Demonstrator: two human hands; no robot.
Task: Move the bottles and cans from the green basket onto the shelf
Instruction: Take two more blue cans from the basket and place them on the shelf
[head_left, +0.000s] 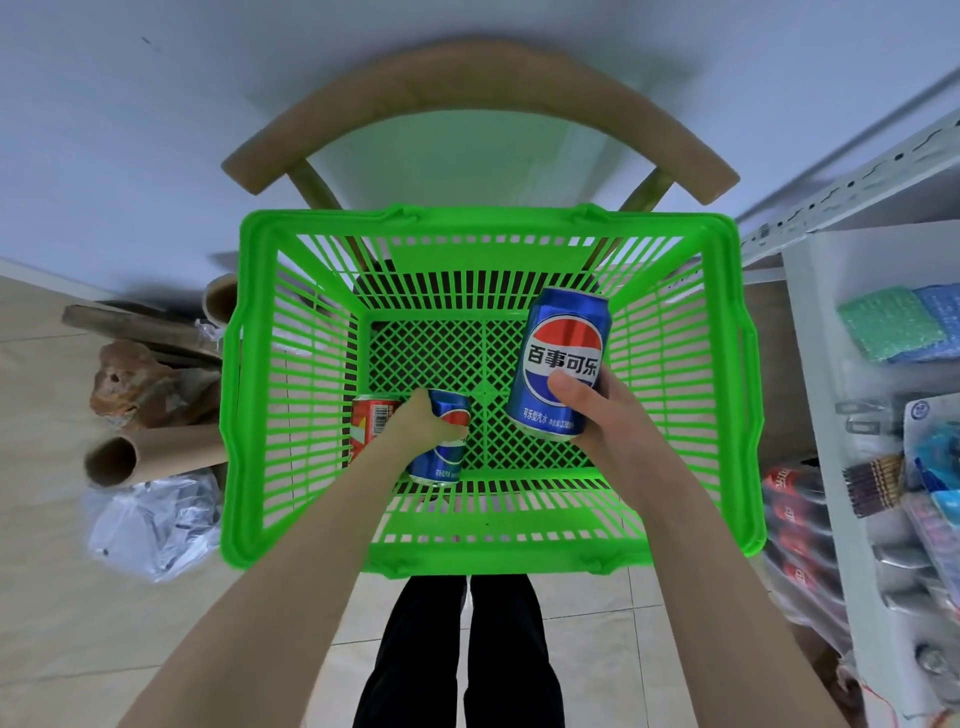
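The green basket stands on a wooden chair in front of me. My right hand grips a blue Pepsi can, held up inside the basket near its right wall. Down on the basket floor at the near left, my left hand closes over a second blue Pepsi can. A red can lies right beside it, partly hidden by my left wrist. The white shelf rises at the right.
The wooden chair's curved back arcs behind the basket. On the floor at the left lie cardboard tubes, a brown rock and a plastic bag. The shelf holds packed goods and red cans. My legs stand below the basket.
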